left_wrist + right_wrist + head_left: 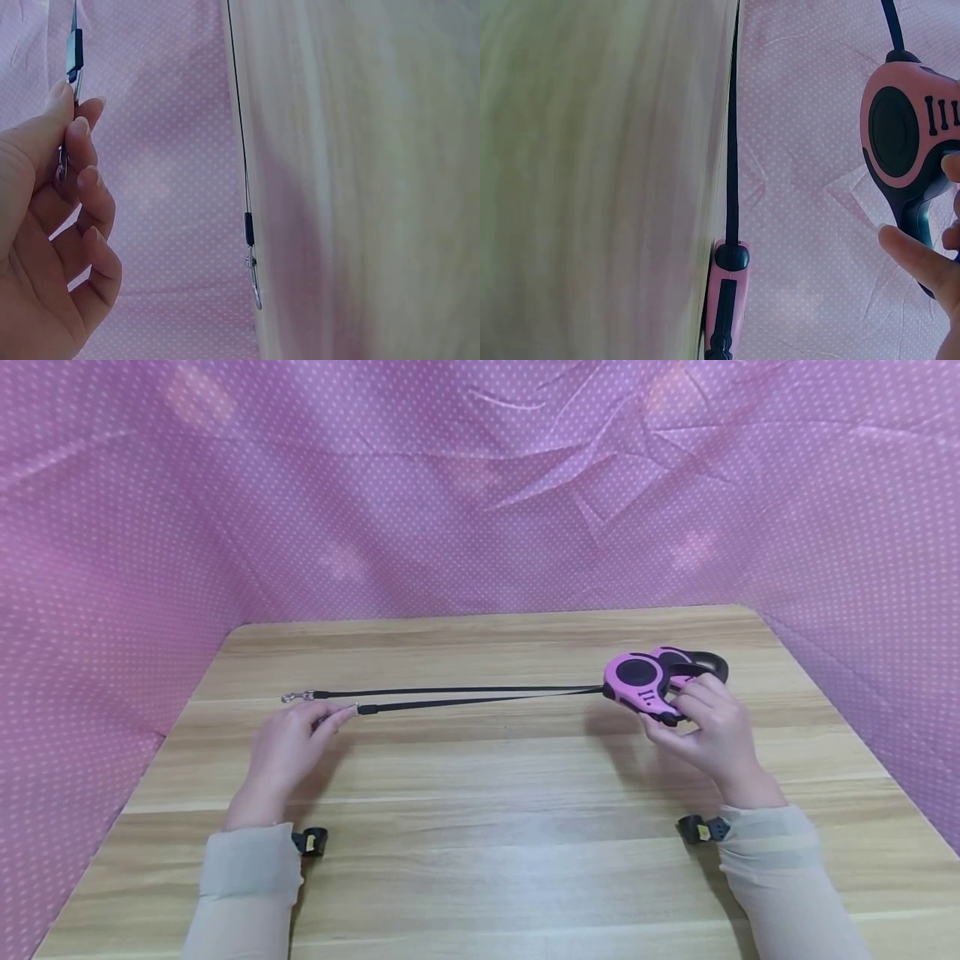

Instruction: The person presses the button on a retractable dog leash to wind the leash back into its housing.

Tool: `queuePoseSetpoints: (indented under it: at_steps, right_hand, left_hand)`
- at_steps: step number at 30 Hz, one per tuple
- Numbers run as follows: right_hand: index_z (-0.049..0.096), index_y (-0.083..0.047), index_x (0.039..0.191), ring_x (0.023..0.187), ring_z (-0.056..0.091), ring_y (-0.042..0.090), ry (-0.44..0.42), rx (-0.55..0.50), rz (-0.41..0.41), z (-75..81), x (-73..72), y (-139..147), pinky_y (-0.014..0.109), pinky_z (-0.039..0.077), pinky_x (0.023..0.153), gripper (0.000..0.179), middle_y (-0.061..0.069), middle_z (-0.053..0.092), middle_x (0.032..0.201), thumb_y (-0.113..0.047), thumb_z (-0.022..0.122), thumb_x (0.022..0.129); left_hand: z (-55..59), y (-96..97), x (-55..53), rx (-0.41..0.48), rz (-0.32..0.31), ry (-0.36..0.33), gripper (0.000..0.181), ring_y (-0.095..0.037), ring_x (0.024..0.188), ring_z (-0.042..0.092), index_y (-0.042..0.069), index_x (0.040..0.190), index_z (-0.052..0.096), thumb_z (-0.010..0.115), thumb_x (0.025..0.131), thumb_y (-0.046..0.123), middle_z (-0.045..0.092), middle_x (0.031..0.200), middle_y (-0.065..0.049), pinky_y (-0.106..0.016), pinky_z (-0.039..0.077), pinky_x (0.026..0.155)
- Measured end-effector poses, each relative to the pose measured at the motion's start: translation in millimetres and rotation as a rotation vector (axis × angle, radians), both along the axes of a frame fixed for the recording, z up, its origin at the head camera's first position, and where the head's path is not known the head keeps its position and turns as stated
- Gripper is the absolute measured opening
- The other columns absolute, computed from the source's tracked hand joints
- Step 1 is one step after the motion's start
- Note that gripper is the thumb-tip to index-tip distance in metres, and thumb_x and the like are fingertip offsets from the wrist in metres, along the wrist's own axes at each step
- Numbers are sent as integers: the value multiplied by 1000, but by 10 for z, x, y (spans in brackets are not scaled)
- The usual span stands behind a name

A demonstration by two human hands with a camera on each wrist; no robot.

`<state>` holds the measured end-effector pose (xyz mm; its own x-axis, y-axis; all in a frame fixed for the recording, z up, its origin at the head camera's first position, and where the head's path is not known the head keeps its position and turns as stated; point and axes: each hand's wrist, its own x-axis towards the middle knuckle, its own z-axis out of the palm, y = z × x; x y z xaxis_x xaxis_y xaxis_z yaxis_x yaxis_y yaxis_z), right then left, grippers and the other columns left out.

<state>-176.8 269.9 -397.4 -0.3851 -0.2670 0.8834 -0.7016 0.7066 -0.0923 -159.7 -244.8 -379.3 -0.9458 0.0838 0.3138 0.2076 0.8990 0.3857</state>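
My right hand (712, 735) grips the handle of a pink and black retractable dog leash (630, 673), held above the table. Its black strap (442, 702) stretches to the left. At that end my left hand (288, 747) pinches the leash's metal clip (63, 161) between thumb and fingers, the other fingers loosely curled. Just behind lies a second pink retractable leash (670, 655), partly hidden by the first and by my right hand. Its strap (450, 690) is pulled out leftward too, ending in a silver snap hook (291, 697) on the tabletop.
The wooden table (480, 827) has a light grain and rounded far corners. Pink polka-dot cloth (480, 527) hangs behind it and along both sides. Black wrist devices (311, 841) sit at both sleeve cuffs.
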Motion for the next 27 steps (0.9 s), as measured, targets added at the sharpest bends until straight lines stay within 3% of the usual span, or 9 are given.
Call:
queuePoseSetpoints:
  at_steps: [15, 22, 27]
  right_hand:
    - [52, -3, 56, 72, 57, 30, 5, 7, 7, -9, 2, -16, 34, 46, 70, 55, 12, 62, 64, -46, 64, 87]
    - [52, -3, 56, 72, 57, 30, 6, 13, 17, 2, 7, -35, 34, 45, 69, 54, 11, 61, 64, -46, 64, 88]
    - [52, -4, 56, 71, 56, 30, 9, 16, 25, 9, 11, -54, 34, 44, 68, 54, 10, 60, 63, -46, 63, 88]
  left_hand:
    - [-13, 28, 4, 22, -13, -36, 37, -37, 105, 65, 11, 108, 74, 56, 100, 43, 73, 113, -14, -56, 50, 88]
    - [-3, 42, 6, 17, -18, -49, 36, -32, 96, 67, 12, 106, 74, 57, 99, 43, 74, 108, -12, -52, 50, 83]
    - [3, 71, 0, 25, -25, -80, 37, -34, 103, 66, 13, 108, 74, 56, 99, 44, 74, 112, -12, -53, 50, 89]
